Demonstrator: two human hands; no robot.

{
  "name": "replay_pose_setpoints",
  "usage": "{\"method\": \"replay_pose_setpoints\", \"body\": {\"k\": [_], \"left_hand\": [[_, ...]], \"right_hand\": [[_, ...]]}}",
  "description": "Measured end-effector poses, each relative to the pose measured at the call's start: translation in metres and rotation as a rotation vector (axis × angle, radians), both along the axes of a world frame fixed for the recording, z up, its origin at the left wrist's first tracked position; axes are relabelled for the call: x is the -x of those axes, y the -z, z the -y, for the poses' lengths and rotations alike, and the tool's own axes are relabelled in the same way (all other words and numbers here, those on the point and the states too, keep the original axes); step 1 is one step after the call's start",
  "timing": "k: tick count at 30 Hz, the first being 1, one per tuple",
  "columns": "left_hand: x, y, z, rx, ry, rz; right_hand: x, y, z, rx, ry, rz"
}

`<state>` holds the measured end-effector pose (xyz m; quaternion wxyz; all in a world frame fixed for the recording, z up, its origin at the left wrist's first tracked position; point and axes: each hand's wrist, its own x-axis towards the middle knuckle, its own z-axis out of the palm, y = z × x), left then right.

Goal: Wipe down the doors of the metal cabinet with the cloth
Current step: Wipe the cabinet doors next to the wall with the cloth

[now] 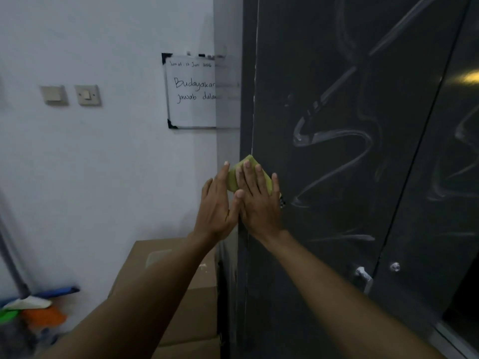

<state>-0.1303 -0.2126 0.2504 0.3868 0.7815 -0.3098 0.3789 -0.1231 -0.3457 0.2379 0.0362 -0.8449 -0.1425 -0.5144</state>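
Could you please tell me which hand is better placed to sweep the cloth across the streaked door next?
Probably right. The right hand lies flat on the cloth against the left door, streaks to its right; the left hand only flanks the cloth at the door's edge.

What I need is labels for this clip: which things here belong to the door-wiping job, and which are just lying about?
Job: cloth, pressed flat under the right hand, with the left hand at its edge; left cabinet door; right cabinet door.
Lying about: whiteboard; wall switches; cardboard boxes; blurred bright items low on the left.
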Motion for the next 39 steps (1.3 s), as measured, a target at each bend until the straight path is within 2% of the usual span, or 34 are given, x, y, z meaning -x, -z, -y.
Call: {"method": "replay_pose_setpoints", "body": {"k": [4,9,12,18,24,28,33,39], "left_hand": [[-0.004,-0.013,0.002,-0.01,-0.009,0.013],[-0.008,-0.028,0.004,-0.045,0.007,0.056],[-0.012,-0.041,0.007,-0.009,-0.001,0.072],[-0.021,-0.063,0.006,-0.077,-0.007,0.152],[-0.029,-0.093,0.009,-0.063,-0.029,0.241],[-0.032,-0.109,0.005,-0.219,-0.098,0.378],[-0.042,-0.143,-0.02,-0.494,-0.289,0.549],[-0.04,-0.167,-0.032,-0.657,-0.376,0.657]], "right_hand": [[0.004,0.003,0.007,0.033,-0.078,0.008],[-0.003,-0.033,0.013,0.143,-0.013,0.092],[-0.008,-0.058,0.017,0.13,-0.031,0.152],[-0.006,-0.051,0.016,0.097,-0.098,0.165],[-0.015,-0.105,0.018,0.095,-0.045,0.221],[-0.017,-0.101,0.028,0.104,-0.081,0.225],[-0.022,-0.115,0.042,0.285,-0.044,0.301],[-0.023,-0.121,0.036,0.185,-0.037,0.316]]}}
